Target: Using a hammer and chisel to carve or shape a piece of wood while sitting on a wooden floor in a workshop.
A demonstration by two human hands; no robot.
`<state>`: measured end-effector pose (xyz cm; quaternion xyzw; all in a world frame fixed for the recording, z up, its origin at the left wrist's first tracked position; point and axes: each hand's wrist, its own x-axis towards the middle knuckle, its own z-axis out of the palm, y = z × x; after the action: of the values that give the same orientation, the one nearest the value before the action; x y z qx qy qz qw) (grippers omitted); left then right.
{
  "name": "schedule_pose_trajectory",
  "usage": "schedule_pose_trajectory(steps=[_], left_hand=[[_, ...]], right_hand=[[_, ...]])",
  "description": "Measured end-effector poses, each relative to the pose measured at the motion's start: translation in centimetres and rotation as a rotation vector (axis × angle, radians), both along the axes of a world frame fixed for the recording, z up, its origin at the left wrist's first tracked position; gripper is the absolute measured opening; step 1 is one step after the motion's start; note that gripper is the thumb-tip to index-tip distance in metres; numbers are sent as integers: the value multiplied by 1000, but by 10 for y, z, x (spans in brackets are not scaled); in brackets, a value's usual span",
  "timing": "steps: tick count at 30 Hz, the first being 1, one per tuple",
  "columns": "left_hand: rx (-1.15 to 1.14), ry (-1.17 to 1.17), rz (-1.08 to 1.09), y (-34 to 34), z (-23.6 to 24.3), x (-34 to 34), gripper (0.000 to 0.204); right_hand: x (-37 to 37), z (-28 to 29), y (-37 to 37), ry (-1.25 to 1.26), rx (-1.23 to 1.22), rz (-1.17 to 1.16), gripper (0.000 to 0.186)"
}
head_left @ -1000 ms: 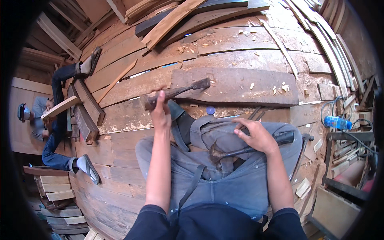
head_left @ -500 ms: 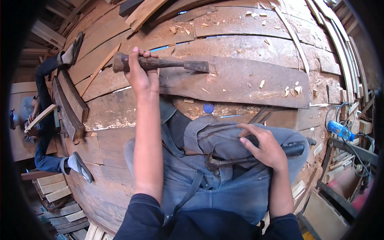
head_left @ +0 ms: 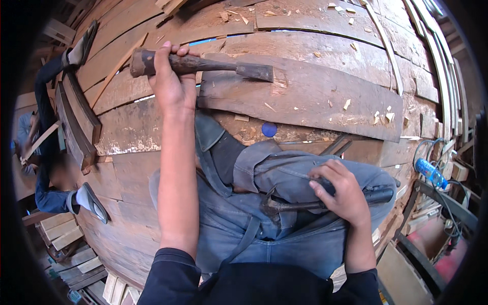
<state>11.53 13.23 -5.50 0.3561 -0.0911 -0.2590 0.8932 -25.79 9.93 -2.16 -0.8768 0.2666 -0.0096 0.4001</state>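
Note:
My left hand is closed round a dark, worn chisel, held level with its flat blade to the right, above a broad rough plank that has a pale gouged patch. My right hand hovers low over my right leg, fingers loosely curled and apart from the thumb. Just under it a hammer lies across my lap, its dark handle reaching toward my right knee.
A co-worker's legs and sandalled feet are at the left, beside thick timbers. Wood chips and a blue disc lie on the board floor. At the right are long strips, a water bottle, cables and a metal frame.
My left hand has raised the chisel upward and leftward, turning it more level. My right hand's fingers have curled a little more. The view has shifted, so the co-worker sits nearer the left edge.

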Motion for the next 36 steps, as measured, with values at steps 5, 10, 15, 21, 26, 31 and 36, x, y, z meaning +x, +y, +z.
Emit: schedule_pose_trajectory(steps=[5, 10, 15, 21, 26, 31, 36], left_hand=[[-43, -103, 35, -1, -2, -9, 11], [8, -76, 81, -4, -4, -10, 10], [-32, -56, 157, -6, -7, -14, 11], [-60, -10, 168, -5, -17, -10, 10], [-57, 77, 187, -3, -25, -4, 10], [-79, 85, 242, -4, -34, -8, 10], [-115, 151, 243, 0, -38, -11, 11]], right_hand=[[-5, 25, 23, 206, -344, 277, 33], [-10, 37, 45, 365, -610, 401, 30], [-18, 38, 45, 367, -664, 562, 28], [-32, 56, 36, 494, -654, 644, 31], [-31, 72, 33, 517, -581, 644, 33], [-27, 109, 34, 592, -105, 236, 35], [20, 159, 9, 358, -6, 8, 39]])
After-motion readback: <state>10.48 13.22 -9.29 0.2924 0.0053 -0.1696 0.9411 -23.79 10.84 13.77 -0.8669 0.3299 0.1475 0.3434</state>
